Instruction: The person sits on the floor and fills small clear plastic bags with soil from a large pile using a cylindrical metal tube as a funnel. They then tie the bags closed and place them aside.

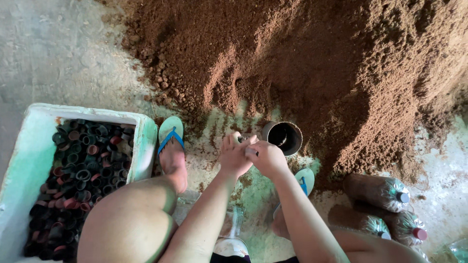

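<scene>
My left hand [234,155] and my right hand [265,157] are pressed together low in the middle of the view, fingers closed around something small that I cannot make out. Just beyond them a dark grey cup [283,136] lies tipped on the floor with its open mouth toward me, at the foot of a big heap of brown soil [312,63]. My bare knees and feet in light green flip-flops [170,132] frame the hands.
A white foam box [141,141] full of several black and reddish plastic rings stands at my left. Soil-filled clear bags with capped necks [378,191] lie at the right. The floor is pale concrete [53,53] dusted with soil.
</scene>
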